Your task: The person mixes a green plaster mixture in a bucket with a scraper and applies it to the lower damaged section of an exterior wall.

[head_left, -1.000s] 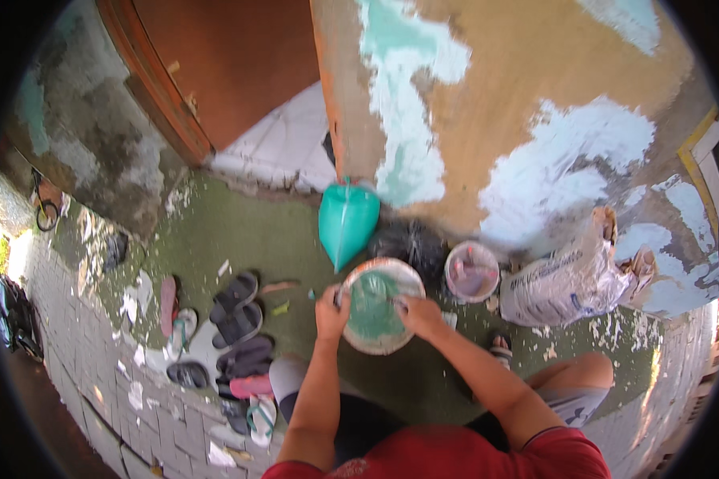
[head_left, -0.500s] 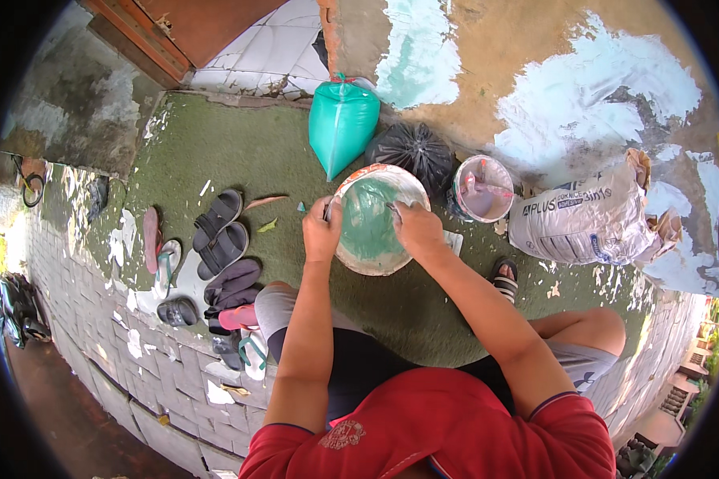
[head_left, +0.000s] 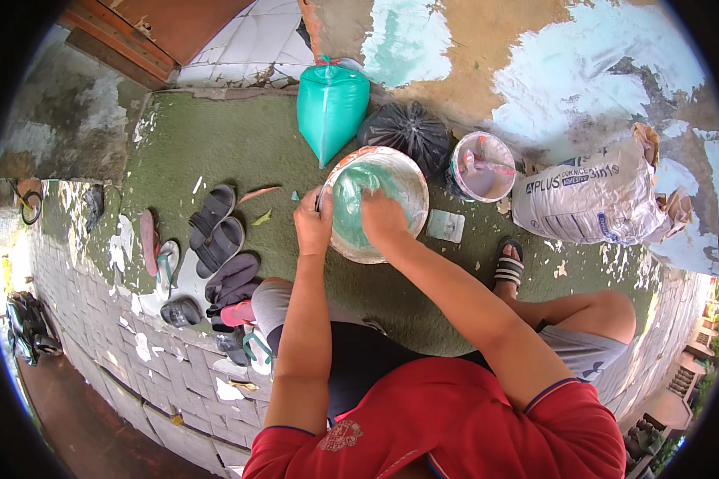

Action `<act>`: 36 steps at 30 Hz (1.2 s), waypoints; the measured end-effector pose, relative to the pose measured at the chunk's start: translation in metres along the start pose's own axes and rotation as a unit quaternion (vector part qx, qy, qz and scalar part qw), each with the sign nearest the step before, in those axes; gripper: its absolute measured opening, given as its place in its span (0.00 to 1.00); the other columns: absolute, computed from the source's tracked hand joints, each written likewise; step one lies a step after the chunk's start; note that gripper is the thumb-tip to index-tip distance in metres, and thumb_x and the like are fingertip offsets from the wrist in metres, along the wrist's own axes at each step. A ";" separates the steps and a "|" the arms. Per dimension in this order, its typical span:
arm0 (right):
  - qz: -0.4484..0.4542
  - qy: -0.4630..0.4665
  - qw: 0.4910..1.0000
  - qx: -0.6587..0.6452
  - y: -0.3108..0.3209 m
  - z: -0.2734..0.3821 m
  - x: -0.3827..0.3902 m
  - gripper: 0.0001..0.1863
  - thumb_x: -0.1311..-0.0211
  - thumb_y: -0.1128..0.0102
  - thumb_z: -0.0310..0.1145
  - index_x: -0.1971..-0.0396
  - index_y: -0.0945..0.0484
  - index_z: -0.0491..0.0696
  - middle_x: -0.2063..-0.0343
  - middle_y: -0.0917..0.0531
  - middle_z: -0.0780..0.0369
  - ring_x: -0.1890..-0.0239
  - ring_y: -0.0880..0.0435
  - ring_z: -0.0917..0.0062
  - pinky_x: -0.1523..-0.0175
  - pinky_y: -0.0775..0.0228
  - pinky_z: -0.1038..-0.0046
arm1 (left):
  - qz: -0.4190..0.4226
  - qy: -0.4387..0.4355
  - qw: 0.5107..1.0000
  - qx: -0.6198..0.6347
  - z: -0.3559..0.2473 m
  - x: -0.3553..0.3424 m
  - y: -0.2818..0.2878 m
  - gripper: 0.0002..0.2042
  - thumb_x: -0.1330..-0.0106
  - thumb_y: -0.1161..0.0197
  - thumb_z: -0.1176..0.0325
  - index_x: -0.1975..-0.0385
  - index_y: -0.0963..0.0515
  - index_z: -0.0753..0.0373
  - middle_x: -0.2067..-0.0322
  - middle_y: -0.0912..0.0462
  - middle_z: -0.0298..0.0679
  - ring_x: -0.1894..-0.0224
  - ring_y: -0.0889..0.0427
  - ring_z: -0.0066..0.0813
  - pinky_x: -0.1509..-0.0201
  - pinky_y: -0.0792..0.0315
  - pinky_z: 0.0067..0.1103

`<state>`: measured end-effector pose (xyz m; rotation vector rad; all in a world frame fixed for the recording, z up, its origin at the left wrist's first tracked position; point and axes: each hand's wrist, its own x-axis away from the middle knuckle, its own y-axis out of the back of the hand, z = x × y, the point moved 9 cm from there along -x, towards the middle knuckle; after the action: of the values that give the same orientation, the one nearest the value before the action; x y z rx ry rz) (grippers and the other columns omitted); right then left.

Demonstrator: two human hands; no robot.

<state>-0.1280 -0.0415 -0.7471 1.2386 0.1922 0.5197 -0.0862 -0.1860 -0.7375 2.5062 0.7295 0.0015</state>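
A round tub [head_left: 418,198] with an orange-marked pale rim holds smooth green paste [head_left: 358,185]. At the tub's left rim, my left hand [head_left: 311,223] is closed on a small dark, flat piece [head_left: 321,199], whose kind I cannot make out. My right hand [head_left: 383,217] reaches over the near side into the tub, fingers closed and close to the paste. Whatever those fingers hold is hidden. Just beyond the tub stands a tied clear bag of green liquid or paste [head_left: 332,108].
A black plastic bag [head_left: 407,137], a stained bucket [head_left: 482,166] and a large paper sack [head_left: 587,199] line the wall. A pale square piece [head_left: 446,226] lies right of the tub. Sandals [head_left: 217,231] and other footwear sit left. My sandalled foot [head_left: 509,267] is at right.
My right hand has moved leftward and deeper into the tub, over the paste. The pale square piece now shows fully. The whole view has shifted slightly.
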 end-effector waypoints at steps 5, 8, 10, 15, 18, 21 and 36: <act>0.039 0.080 0.996 -0.021 -0.013 0.022 0.031 0.13 0.44 0.50 0.25 0.59 0.25 0.39 0.70 0.22 0.51 0.69 0.16 0.62 0.67 0.23 0.63 | 0.012 0.021 1.000 0.014 -0.003 -0.001 -0.002 0.12 0.35 0.40 0.63 0.63 0.21 0.67 0.75 0.20 0.44 0.74 0.23 0.27 0.66 0.28 0.24; -0.001 0.055 0.997 -0.051 0.003 0.004 0.035 0.15 0.44 0.45 0.30 0.56 0.24 0.43 0.70 0.23 0.51 0.73 0.18 0.58 0.70 0.25 0.60 | 0.001 0.028 1.000 0.010 0.005 -0.002 0.002 0.14 0.34 0.41 0.61 0.64 0.21 0.69 0.77 0.21 0.40 0.74 0.27 0.21 0.66 0.29 0.21; -0.027 0.032 0.998 -0.037 0.014 -0.013 0.022 0.16 0.45 0.43 0.32 0.57 0.23 0.44 0.68 0.23 0.51 0.72 0.18 0.58 0.68 0.25 0.60 | -0.011 0.012 1.000 0.019 0.009 -0.001 0.002 0.13 0.33 0.42 0.62 0.65 0.21 0.68 0.78 0.23 0.36 0.74 0.28 0.19 0.66 0.29 0.21; -0.022 0.072 0.997 -0.023 0.044 -0.025 -0.012 0.14 0.46 0.42 0.34 0.59 0.21 0.46 0.65 0.22 0.51 0.66 0.18 0.59 0.61 0.25 0.61 | -0.018 0.026 0.999 0.026 0.023 -0.004 0.005 0.13 0.33 0.42 0.61 0.66 0.21 0.67 0.81 0.26 0.32 0.78 0.32 0.15 0.73 0.34 0.18; -0.031 0.143 0.988 -0.058 0.066 -0.017 -0.013 0.11 0.45 0.45 0.32 0.65 0.20 0.45 0.64 0.22 0.50 0.65 0.18 0.59 0.60 0.24 0.61 | -0.025 0.040 0.998 0.033 0.033 -0.004 0.006 0.13 0.33 0.42 0.61 0.66 0.21 0.68 0.82 0.27 0.30 0.79 0.33 0.14 0.75 0.36 0.17; -0.011 0.154 0.986 -0.066 0.061 -0.013 -0.022 0.13 0.45 0.44 0.33 0.60 0.21 0.46 0.62 0.23 0.50 0.63 0.18 0.59 0.57 0.25 0.61 | -0.027 0.046 0.998 0.035 0.037 -0.004 0.004 0.14 0.33 0.42 0.61 0.66 0.20 0.68 0.83 0.28 0.29 0.80 0.33 0.14 0.76 0.37 0.17; 0.015 0.135 0.990 -0.041 0.013 -0.016 -0.028 0.19 0.44 0.47 0.28 0.51 0.26 0.41 0.60 0.24 0.49 0.63 0.18 0.57 0.58 0.25 0.61 | -0.007 0.086 0.996 0.007 0.037 -0.002 0.002 0.12 0.35 0.39 0.62 0.65 0.20 0.67 0.77 0.21 0.42 0.75 0.26 0.22 0.68 0.29 0.24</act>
<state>-0.1623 -0.0379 -0.7436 1.0893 0.3768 0.7148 -0.0819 -0.2065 -0.7677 2.5375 0.8172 0.2095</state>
